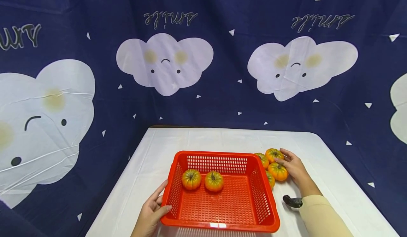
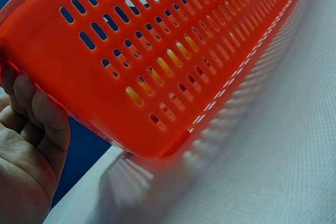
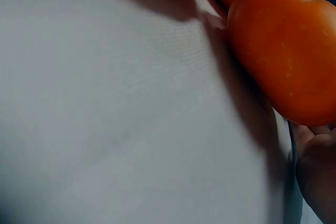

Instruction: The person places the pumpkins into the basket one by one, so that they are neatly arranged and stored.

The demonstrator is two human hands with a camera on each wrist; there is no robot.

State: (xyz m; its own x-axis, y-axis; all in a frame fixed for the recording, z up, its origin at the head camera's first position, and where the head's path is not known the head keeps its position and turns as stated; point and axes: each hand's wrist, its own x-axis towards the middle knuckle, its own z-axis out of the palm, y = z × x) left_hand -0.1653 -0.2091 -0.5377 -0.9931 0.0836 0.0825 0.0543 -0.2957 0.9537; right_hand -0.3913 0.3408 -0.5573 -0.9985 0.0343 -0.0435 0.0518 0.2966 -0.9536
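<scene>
My left hand grips the left rim of a red plastic basket, thumb over the edge and fingers outside. In the left wrist view, the curled fingers hold the rim beside the slotted wall. Two small orange-green pumpkins sit inside, towards the back left. To the basket's right, my right hand holds the rearmost small pumpkin between thumb and fingers. Another pumpkin lies just in front of it. The right wrist view has a large orange pumpkin hiding most of that hand.
More pumpkins lie against the basket's right side, partly hidden by its rim. A white cloth covers the table. Behind and beside it hangs a dark blue curtain with cloud prints. A black strap is on the right wrist.
</scene>
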